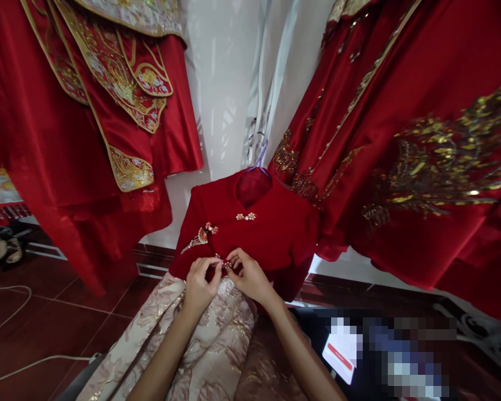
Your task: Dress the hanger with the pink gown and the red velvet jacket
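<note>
A red velvet top (267,239) with a notched stand collar hangs in front of me above a patterned cream-and-gold skirt (217,345). At the top's lower front, a jewelled frog button (227,265) lies between my two hands. My left hand (202,281) pinches its left side with thumb and forefinger. From the right, my right hand (248,275) grips the other side with bent fingers. Another jewelled frog button (246,216) sits below the collar, its two halves together. On the left chest is a beaded, fan-shaped ornament (199,238). My fingers partly cover the button.
Red embroidered garments (142,111) hang at the left, and a red gown with gold sequins (442,161) hangs at the right. A purple hanger (260,156) holds the top. Shoes (8,250) and a white cable (37,359) lie on the tiled floor. A lit screen (340,353) shows lower right.
</note>
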A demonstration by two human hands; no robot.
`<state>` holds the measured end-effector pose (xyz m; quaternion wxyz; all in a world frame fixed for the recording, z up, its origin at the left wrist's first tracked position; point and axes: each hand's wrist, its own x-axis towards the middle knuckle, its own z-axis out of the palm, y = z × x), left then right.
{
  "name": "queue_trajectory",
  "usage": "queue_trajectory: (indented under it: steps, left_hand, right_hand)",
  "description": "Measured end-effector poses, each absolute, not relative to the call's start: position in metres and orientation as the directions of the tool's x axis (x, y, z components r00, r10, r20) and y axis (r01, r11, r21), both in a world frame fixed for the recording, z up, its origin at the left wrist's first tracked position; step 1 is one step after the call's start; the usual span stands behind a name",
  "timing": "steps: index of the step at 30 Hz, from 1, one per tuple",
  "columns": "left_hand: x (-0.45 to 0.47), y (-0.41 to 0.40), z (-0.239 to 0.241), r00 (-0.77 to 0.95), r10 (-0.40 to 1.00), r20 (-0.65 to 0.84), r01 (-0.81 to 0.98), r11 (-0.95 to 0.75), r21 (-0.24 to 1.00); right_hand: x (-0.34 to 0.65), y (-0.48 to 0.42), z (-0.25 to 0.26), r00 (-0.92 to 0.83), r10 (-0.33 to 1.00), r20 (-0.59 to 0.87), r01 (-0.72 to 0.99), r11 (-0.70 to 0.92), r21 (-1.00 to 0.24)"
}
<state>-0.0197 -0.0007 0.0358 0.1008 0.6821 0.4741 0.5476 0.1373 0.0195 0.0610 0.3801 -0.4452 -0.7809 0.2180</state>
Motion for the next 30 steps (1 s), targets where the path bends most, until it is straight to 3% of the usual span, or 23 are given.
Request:
queue_trajectory:
  steps: [3,8,14,22,30]
  left_hand:
    - [-0.024,0.004,0.040,-0.124,0.811,0.572,0.419,-0.480,0.771]
    - [-0.035,0.031,0.057,-0.214,0.916,0.339,0.034,-0.339,0.940]
    - [-0.036,0.050,0.078,-0.152,0.975,0.161,-0.349,-0.206,0.914]
    - [-0.035,0.057,0.097,-0.091,0.993,-0.073,-0.408,0.030,0.912]
    - [-0.026,0.062,0.097,-0.143,0.985,-0.099,-0.408,0.032,0.912]
  right_hand:
    - [0.133,0.017,0.059,-0.280,0.863,0.419,0.551,0.503,-0.667]
    - [0.120,0.014,0.051,-0.148,0.862,0.485,0.607,0.466,-0.643]
    - [0.119,0.016,0.050,-0.152,0.863,0.481,0.575,0.473,-0.667]
    - [0.120,0.019,0.047,-0.154,0.861,0.484,0.569,0.478,-0.669]
    - [0.121,0.020,0.047,-0.170,0.860,0.481,0.560,0.485,-0.671]
